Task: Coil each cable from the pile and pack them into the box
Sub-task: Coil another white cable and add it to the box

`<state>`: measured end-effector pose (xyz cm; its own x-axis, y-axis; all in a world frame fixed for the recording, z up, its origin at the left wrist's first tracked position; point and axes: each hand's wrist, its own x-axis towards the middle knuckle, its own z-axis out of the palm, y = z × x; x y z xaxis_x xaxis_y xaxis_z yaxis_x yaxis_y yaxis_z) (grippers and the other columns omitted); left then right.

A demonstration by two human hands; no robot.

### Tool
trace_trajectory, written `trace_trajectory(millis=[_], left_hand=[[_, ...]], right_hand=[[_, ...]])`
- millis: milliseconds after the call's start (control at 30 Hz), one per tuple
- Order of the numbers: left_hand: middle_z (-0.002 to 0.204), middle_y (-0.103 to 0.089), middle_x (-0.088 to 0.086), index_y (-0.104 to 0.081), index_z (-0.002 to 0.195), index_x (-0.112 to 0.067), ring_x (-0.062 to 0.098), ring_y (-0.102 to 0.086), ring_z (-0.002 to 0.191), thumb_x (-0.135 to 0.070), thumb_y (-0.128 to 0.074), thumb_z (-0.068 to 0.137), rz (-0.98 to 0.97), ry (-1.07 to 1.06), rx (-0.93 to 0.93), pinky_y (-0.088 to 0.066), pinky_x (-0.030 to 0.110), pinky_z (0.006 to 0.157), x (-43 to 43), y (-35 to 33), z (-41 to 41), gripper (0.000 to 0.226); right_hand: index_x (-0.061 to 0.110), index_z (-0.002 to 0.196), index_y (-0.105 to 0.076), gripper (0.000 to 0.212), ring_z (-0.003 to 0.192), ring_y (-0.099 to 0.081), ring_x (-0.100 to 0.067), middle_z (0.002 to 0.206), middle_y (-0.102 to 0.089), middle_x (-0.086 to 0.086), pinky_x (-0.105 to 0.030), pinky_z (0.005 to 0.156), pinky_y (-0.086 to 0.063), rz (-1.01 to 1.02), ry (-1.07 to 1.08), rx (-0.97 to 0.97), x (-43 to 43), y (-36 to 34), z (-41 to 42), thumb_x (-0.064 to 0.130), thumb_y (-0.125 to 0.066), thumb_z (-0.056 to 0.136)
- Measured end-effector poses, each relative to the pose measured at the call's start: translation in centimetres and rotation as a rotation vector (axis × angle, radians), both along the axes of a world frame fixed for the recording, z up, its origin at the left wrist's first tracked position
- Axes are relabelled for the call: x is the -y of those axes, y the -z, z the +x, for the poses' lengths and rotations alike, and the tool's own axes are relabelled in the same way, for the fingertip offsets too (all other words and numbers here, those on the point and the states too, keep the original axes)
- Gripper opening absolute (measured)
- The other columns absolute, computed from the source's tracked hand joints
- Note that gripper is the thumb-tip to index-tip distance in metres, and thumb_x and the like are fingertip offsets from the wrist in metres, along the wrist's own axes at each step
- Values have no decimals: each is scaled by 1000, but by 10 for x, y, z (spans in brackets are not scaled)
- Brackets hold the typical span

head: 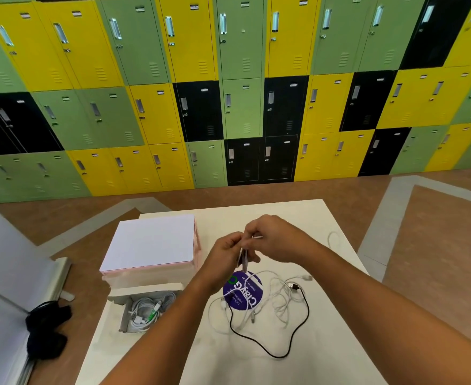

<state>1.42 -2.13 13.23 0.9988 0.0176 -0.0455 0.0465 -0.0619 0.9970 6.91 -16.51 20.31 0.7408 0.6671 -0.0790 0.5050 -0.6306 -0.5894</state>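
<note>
Here, both hands hover close together above the table [256, 368]. The left hand [223, 257] has its fingers curled round a small coil of white cable [242, 258]. The right hand [276, 237] pinches a strand of that cable just beside it. Below them, the pile [281, 298] of loose white cables and one black cable [279, 357] lies tangled over a purple sticker [242, 294]. The open box [123, 315], near the table's left edge, holds coiled white cables. A closed box [151, 243] sits behind it.
</note>
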Motion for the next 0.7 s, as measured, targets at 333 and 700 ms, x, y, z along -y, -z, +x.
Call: trace_trajectory(millis=[333,700], left_hand=[[58,-28,1,-53,70,-11,14,-24,50,-11,-33,101,-416,18,-101,-35,26,51,4,-20,0,37],[59,-43,3,-58,80,-6,14,-41,51,-19,-36,107,-438,-23,-72,-49,29,61,10,-16,-3,38]], right_hand=[[18,92,-73,9,61,-55,10,61,-60,27,-11,59,-36,265,159,-72,13,4,11,24,-67,94],[17,82,-69,21,76,-58,-7,78,-65,7,-26,65,-43,181,150,-6,8,6,10,31,-62,97]])
